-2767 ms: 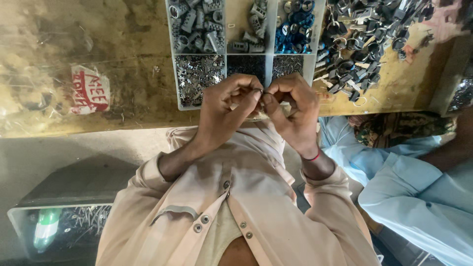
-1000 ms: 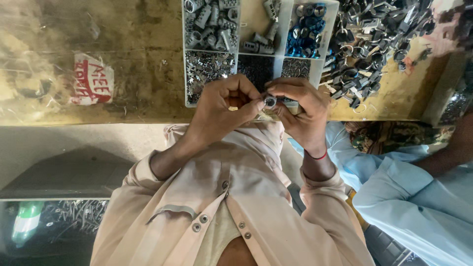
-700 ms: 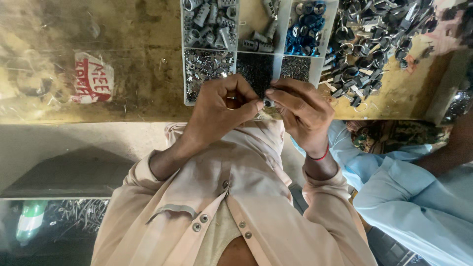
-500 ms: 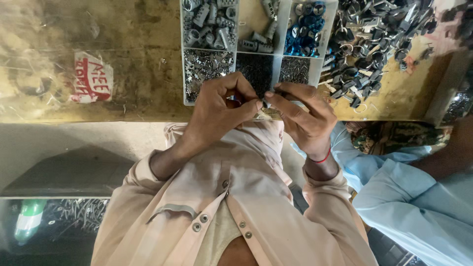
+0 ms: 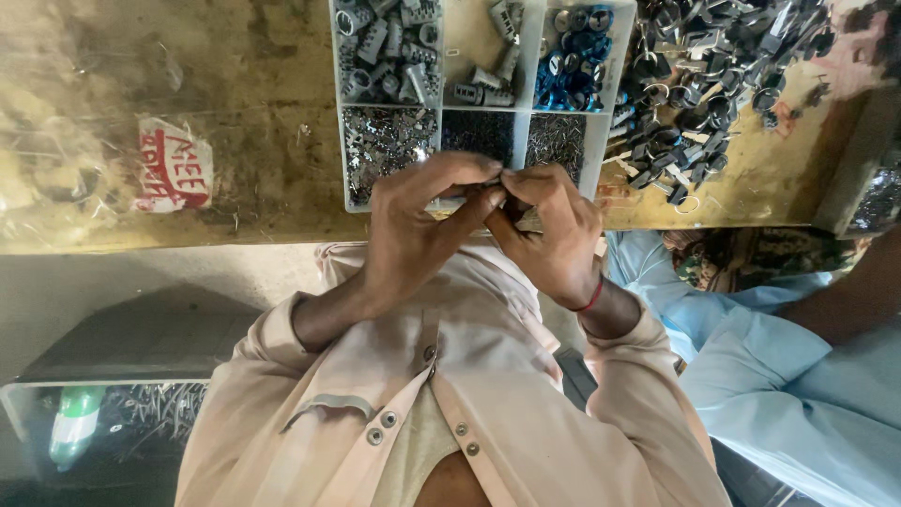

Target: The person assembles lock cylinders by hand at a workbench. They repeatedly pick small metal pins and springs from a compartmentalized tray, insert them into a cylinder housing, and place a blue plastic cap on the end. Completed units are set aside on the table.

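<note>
My left hand [image 5: 418, 230] and my right hand [image 5: 554, 235] meet fingertip to fingertip just above the near edge of a wooden bench [image 5: 188, 94]. Together they pinch a small metal part [image 5: 502, 192], which the fingers almost fully hide. A red thread circles my right wrist. Right behind the hands lies a white compartment tray [image 5: 336, 141] holding grey metal cylinders [image 5: 389, 47], blue ring parts [image 5: 572, 56] and fine small pins.
A heap of dark metal parts [image 5: 713, 66] is spread on the bench right of the tray. A red and white sticker [image 5: 174, 169] sits at the left. Another person's light blue sleeve [image 5: 807, 376] is at the right. A green bottle [image 5: 73, 427] lies low left.
My fingers have closed tighter around the small part, so the round metal end seen a second ago is now covered. The hands stay in the same place.
</note>
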Demonstrator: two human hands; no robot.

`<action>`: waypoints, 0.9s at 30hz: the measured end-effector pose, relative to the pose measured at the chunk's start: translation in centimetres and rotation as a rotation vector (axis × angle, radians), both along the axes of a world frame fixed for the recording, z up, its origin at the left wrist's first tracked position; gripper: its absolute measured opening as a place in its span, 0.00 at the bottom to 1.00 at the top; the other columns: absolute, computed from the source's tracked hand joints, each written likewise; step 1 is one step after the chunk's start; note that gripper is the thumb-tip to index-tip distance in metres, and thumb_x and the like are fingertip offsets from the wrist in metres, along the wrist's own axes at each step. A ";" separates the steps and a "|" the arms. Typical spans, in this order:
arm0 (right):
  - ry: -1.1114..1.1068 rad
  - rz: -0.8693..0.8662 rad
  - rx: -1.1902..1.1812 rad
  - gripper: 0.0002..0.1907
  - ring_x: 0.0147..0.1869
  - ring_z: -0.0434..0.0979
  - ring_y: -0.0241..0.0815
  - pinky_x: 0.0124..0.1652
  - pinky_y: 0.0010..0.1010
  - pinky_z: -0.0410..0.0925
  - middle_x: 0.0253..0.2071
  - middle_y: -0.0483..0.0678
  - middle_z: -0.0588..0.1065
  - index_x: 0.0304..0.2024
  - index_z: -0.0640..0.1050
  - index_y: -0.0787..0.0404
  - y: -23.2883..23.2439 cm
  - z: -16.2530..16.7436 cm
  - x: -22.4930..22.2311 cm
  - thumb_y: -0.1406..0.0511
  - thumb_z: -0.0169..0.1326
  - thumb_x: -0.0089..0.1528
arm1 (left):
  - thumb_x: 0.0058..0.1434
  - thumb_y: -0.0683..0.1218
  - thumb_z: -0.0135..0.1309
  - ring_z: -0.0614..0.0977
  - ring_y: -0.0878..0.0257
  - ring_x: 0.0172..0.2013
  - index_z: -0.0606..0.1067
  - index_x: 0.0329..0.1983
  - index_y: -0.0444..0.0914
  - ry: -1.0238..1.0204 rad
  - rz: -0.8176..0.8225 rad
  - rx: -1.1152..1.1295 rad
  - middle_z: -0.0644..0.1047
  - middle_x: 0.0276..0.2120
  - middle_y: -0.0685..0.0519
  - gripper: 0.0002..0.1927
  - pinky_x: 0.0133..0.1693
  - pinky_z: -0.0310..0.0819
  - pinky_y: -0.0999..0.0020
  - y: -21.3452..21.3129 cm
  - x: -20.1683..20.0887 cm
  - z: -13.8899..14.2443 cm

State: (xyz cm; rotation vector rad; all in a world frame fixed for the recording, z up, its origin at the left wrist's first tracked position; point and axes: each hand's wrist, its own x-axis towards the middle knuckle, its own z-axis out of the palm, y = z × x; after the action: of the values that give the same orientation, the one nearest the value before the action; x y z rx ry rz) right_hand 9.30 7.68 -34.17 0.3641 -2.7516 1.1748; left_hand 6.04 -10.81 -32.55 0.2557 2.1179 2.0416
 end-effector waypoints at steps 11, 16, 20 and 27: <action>0.079 0.029 0.297 0.09 0.40 0.80 0.44 0.39 0.34 0.71 0.43 0.50 0.78 0.45 0.85 0.62 6.1 1.2 -10.5 0.73 0.70 0.63 | 0.67 0.33 0.60 0.88 0.57 0.47 0.77 0.48 0.34 0.220 -0.107 0.001 0.83 0.48 0.46 0.08 0.47 0.85 0.67 -2.1 -1.3 -2.7; 0.272 0.040 0.438 0.10 0.41 0.76 0.45 0.39 0.34 0.69 0.41 0.49 0.74 0.43 0.84 0.58 6.7 -3.0 -13.0 0.70 0.71 0.60 | 0.67 0.32 0.59 0.87 0.57 0.48 0.77 0.47 0.34 0.195 -0.101 0.013 0.83 0.46 0.46 0.09 0.48 0.86 0.67 -2.1 -1.8 -3.0; 0.019 0.031 -0.098 0.03 0.41 0.76 0.39 0.41 0.27 0.69 0.44 0.50 0.74 0.45 0.73 0.67 7.7 -1.7 -11.6 0.76 0.55 0.72 | 0.67 0.32 0.59 0.87 0.56 0.48 0.76 0.47 0.34 0.228 -0.123 -0.039 0.82 0.48 0.46 0.08 0.48 0.86 0.67 -1.9 -1.9 -2.5; -0.354 0.156 -0.386 0.04 0.27 0.72 0.32 0.27 0.19 0.66 0.43 0.50 0.75 0.50 0.75 0.66 6.2 0.2 -4.8 0.74 0.48 0.77 | 0.59 0.34 0.61 0.81 0.50 0.54 0.74 0.53 0.33 0.515 -0.238 -0.302 0.78 0.52 0.44 0.18 0.53 0.83 0.59 -1.4 -2.3 -1.8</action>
State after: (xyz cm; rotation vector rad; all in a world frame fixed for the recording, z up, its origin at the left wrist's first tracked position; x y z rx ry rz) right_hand 4.53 13.86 -33.95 0.3572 -2.7132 1.9358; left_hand 3.74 -12.20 -34.35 1.0210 2.4894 1.6140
